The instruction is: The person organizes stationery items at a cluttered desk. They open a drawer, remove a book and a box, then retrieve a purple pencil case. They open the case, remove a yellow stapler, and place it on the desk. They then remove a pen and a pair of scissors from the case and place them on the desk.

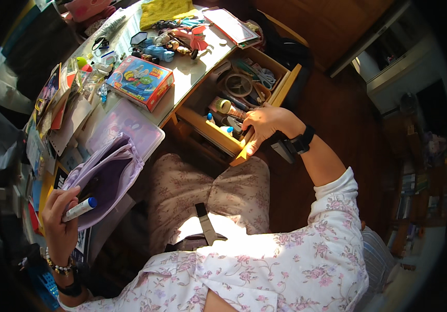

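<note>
My left hand [56, 212] grips a white marker [76, 211] with a blue cap. Beside its fingertips is a lilac fabric pouch [108, 187], unzipped, with a dark interior; whether the hand also holds the pouch's edge is hard to tell. On the right, my right hand [271, 123] is hooked over the front panel [243, 156] of a pulled-out wooden drawer [204, 125], thumb outside and fingers inside. Near those fingers lie two blue-capped markers [227, 130], a roll [220, 105], a tape roll [239, 84] and scissors [265, 77].
A boxed toy [139, 82] and a translucent lilac plastic case [124, 130] rest on the glass-topped desk [192, 74]. Dolls [165, 46], a yellow cloth [167, 13] and a notebook [233, 25] lie farther back. Papers and cards [67, 121] crowd the left. The drawer overhangs my knees.
</note>
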{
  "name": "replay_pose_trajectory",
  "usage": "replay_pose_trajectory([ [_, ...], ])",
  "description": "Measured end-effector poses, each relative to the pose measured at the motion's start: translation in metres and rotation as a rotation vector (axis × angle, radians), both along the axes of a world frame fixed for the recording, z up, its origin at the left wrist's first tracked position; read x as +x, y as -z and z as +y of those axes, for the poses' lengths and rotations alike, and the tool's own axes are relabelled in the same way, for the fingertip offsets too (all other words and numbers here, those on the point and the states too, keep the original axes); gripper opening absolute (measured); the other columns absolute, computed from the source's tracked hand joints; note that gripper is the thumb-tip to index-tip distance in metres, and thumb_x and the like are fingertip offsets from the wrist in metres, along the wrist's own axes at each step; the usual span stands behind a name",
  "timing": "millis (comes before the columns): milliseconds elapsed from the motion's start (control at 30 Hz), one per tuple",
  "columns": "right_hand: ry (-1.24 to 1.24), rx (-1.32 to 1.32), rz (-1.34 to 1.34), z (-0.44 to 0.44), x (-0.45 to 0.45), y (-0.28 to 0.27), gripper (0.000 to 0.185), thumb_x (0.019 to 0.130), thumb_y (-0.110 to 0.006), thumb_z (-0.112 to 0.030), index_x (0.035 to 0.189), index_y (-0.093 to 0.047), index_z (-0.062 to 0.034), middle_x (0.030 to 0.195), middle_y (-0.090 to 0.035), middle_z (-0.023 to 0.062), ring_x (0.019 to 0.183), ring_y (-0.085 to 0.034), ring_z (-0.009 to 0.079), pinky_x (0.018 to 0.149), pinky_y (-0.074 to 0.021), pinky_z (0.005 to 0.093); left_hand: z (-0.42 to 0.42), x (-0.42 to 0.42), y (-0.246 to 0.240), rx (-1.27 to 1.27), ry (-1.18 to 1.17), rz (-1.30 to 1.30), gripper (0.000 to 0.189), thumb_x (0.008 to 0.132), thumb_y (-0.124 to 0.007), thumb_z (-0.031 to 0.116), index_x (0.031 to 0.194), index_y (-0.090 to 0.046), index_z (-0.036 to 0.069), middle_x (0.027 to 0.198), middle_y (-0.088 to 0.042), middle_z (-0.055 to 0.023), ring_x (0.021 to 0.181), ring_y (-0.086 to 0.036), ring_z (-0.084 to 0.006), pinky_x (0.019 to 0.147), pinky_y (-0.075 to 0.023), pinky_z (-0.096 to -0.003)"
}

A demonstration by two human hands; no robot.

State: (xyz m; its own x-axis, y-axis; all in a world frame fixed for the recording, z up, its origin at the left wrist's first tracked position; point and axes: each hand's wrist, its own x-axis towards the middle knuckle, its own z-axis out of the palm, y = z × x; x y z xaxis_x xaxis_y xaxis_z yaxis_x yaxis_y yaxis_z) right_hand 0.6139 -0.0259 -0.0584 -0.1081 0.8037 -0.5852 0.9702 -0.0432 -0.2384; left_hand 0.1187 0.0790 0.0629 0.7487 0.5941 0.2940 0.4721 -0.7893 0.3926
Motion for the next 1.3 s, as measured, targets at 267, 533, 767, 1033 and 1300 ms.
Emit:
replay_pose_trajectory([
  [267, 0.051, 0.588, -0.235, -0.032, -0.02, -0.009, 0.094, 0.039, -0.096, -0.023, 0.124, -0.055, -0.0178, 0.129, -0.049, 0.0037, 0.128, -0.044, 0.0272, 0.112, -0.0277, 0.0548, 0.001, -0.02, 0.0, -0.195, -0.167, -0.105, 0.023, 0.086, -0.062, -0.002, 0.108, -0.069, 0.002, 0.088, -0.062, -0.0087, 0.073, -0.055, -0.0161, 0.062, -0.0409, -0.027],
  [533, 0.123, 1.089, -0.392, -0.003, -0.038, 0.02, 0.082, 0.049, -0.091, -0.014, 0.123, -0.055, -0.0155, 0.117, -0.054, 0.0041, 0.116, -0.049, 0.0254, 0.097, -0.0404, 0.0461, 0.004, -0.023, 0.011, -0.198, -0.281, -0.12, 0.016, 0.08, -0.076, 0.006, 0.094, -0.07, 0.0, 0.076, -0.068, -0.0062, 0.062, -0.059, -0.0093, 0.056, -0.0447, -0.0239],
  [767, 0.379, 1.056, -0.217, 0.047, -0.054, 0.045, 0.063, 0.063, -0.085, -0.008, 0.116, -0.051, -0.0084, 0.095, -0.062, 0.0085, 0.087, -0.064, 0.0293, 0.076, -0.0476, 0.0393, 0.001, -0.032, 0.013, -0.139, -0.365, -0.093, 0.019, 0.077, -0.079, 0.01, 0.092, -0.071, 0.001, 0.077, -0.07, -0.0098, 0.061, -0.062, -0.0152, 0.057, -0.0465, -0.0256],
  [1033, 0.442, 1.044, -0.124, 0.08, -0.103, 0.047, 0.043, 0.082, -0.077, -0.019, 0.107, -0.046, -0.0062, 0.082, -0.063, 0.0142, 0.075, -0.066, 0.0346, 0.067, -0.0515, 0.0422, 0.008, -0.038, 0.018, -0.191, -0.291, -0.127, 0.049, 0.065, -0.084, 0.005, 0.111, -0.068, 0.004, 0.11, -0.07, -0.0111, 0.096, -0.068, -0.0242, 0.085, -0.0526, -0.0296],
  [1300, -0.2, 0.985, 0.757, 0.047, -0.246, -0.068, 0.016, 0.084, -0.065, -0.003, 0.099, -0.058, -0.0001, 0.087, -0.066, 0.0135, 0.074, -0.067, 0.0292, 0.067, -0.0531, 0.0375, 0.012, -0.039, 0.028, -0.204, -0.263, -0.112, 0.075, 0.056, -0.088, 0.006, 0.125, -0.058, 0.005, 0.114, -0.066, -0.0129, 0.106, -0.064, -0.0289, 0.094, -0.0492, -0.0341],
])
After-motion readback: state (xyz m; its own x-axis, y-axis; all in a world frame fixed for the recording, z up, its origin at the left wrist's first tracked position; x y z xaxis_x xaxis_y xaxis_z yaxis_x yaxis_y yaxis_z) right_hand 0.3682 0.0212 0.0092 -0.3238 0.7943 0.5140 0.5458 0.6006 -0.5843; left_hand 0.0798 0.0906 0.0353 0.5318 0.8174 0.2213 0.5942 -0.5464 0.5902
